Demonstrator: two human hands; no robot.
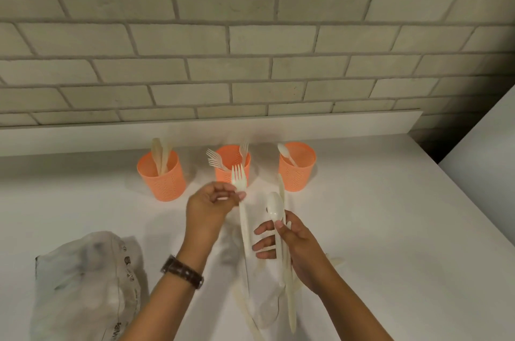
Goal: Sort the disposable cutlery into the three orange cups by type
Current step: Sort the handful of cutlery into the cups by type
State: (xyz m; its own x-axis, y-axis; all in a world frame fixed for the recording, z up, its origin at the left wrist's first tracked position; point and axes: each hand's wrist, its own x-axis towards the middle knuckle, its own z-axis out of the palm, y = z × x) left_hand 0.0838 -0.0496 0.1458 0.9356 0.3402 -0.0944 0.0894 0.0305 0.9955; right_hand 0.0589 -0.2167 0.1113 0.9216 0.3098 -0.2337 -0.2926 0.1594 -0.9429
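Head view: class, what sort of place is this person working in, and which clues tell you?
Probably a kitchen or pantry counter: a white countertop runs along a pale brick wall, with a left orange cup, middle orange cup and right orange cup holding disposable cutlery.

Both forearms come in from the bottom edge. The left hand, watch on its wrist, is raised, fingertips pinching a fork. The right hand sits lower, fingers curled round a cutlery bundle, thumb on top.
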